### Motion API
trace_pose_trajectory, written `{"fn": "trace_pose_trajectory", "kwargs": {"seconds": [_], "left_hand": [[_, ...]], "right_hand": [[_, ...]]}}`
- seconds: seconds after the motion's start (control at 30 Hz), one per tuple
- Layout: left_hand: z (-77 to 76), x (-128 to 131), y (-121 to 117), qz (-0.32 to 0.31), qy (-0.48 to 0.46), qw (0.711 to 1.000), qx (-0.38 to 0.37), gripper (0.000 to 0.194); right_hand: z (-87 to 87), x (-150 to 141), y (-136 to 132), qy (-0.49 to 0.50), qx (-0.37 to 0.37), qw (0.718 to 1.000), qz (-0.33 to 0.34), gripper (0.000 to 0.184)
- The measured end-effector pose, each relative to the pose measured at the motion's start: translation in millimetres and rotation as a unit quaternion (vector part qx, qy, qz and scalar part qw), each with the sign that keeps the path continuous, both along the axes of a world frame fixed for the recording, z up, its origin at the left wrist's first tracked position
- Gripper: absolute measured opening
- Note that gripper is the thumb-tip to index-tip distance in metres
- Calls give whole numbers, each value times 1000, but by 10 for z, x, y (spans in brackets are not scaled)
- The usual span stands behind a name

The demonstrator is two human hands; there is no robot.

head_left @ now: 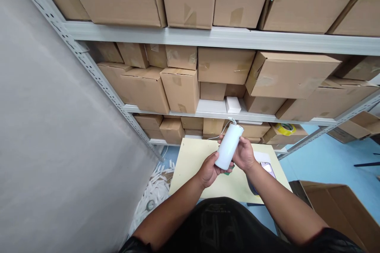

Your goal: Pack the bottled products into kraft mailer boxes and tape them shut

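A smooth white cylinder (229,146), like a tumbler or a lamp body, is tilted between my two hands above the pale yellow table (190,166). My left hand (208,170) is closed around its lower end, with the thumb on the near side. My right hand (245,153) grips the right side higher up, its fingers partly hidden behind the cylinder. A thin white cord (221,132) shows by the cylinder's top end; whether it is joined to it I cannot tell. Something green, mostly hidden, lies below the cylinder.
Shelves (184,37) full of cardboard boxes (181,91) rise in front. A small white box (233,104) and a roll of yellow tape (285,128) sit there. On the table's right lies a phone (268,169). White scraps (157,185) cover the floor at left; an open carton (338,209) stands right.
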State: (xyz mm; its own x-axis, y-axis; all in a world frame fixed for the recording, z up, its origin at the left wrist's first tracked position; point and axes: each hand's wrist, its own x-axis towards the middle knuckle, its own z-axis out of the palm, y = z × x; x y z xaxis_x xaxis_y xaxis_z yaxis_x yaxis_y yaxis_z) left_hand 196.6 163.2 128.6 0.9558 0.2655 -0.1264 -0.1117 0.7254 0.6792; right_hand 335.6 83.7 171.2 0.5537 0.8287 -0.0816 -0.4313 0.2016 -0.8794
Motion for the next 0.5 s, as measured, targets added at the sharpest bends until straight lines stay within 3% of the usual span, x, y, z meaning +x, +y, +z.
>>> {"fn": "trace_pose_trajectory", "kwargs": {"seconds": [0.1, 0.27, 0.5], "left_hand": [[-1, -15, 7, -44, 7, 999, -10, 74], [9, -39, 9, 54, 2, 996, 73, 67], [-11, -66, -25, 27, -21, 998, 48, 60]], "right_hand": [[3, 21, -3, 16, -8, 1000, -10, 58], [-57, 30, 64, -45, -27, 992, -114, 52], [-30, -13, 36, -50, -20, 997, -56, 50]]}}
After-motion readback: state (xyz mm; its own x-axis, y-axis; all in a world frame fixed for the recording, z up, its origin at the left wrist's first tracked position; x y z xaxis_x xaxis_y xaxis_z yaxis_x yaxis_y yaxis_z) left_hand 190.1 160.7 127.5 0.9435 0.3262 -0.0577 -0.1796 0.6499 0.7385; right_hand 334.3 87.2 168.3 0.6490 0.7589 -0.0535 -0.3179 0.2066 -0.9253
